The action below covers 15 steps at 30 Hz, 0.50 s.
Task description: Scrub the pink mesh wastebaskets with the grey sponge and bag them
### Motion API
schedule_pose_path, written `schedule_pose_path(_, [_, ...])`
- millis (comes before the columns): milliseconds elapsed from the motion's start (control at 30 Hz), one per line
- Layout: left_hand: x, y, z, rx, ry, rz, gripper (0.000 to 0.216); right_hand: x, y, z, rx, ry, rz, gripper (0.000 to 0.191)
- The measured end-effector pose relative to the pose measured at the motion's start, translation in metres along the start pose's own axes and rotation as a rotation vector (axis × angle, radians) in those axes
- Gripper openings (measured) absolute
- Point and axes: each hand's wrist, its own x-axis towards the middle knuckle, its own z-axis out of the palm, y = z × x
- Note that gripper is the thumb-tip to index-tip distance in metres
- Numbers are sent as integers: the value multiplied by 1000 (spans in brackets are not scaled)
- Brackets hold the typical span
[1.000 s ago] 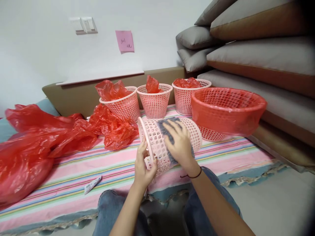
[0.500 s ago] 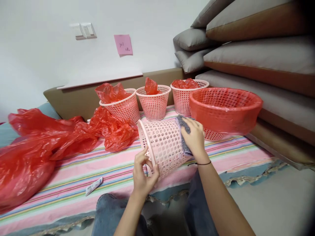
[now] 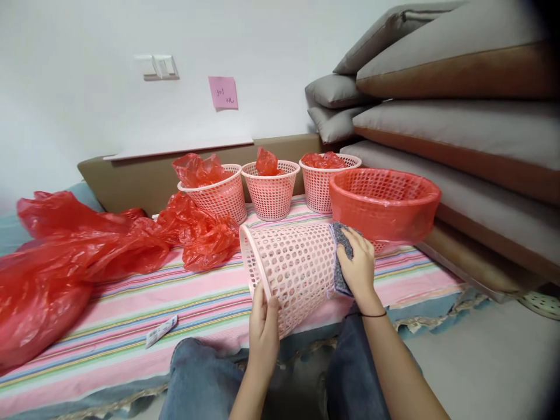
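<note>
A pink perforated plastic basket (image 3: pixel 293 268) lies tipped on its side before me, its rim facing left. My left hand (image 3: pixel 265 324) grips that rim at its lower edge, thumb outside. Against the basket's base end, my right hand (image 3: pixel 357 262) presses a grey cloth (image 3: pixel 342 251) with a purple edge; its fingers are closed over the cloth. Behind stand three upright pink baskets, the left one (image 3: pixel 223 195), the middle one (image 3: pixel 273 192) and the right one (image 3: pixel 317 186), each with red plastic in it. To the right is a basket wrapped in a red bag (image 3: pixel 385 207).
Crumpled red plastic bags (image 3: pixel 87 251) spread over the left of the striped cloth (image 3: pixel 196 303). A small white tube (image 3: pixel 161 331) lies near the front edge. Grey and brown cushions (image 3: pixel 455 128) are stacked at the right. A pink note (image 3: pixel 223 92) is on the wall.
The right hand and cloth have shifted right to the basket's base end. My left hand has changed its hold on the rim, fingers now closer together. The view has tilted slightly.
</note>
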Motion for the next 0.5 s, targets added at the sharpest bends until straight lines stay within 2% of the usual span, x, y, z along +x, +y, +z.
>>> schedule_pose_path(67, [-4, 2, 3, -8, 7, -87, 53, -12, -16, -5, 1, 19, -9, 42])
schedule_pose_path(133, [-12, -1, 5, -17, 18, -117, 56, -26, -44, -12, 20, 6, -61, 41])
schedule_pose_path(267, [-33, -11, 2, 52, 81, -94, 57, -63, -119, -31, 92, -181, -278, 43])
schedule_pose_path(333, [-44, -14, -3, 102, 142, -81, 56, -80, -149, -40, 132, -231, -363, 45])
schedule_pose_path(400, [-55, -13, -10, 120, 191, -79, 56, -93, -164, -48, 160, -234, -395, 46])
schedule_pose_path(500, [-71, -11, -22, 111, 189, -95, 55, -100, -160, -57, 175, -227, -398, 44])
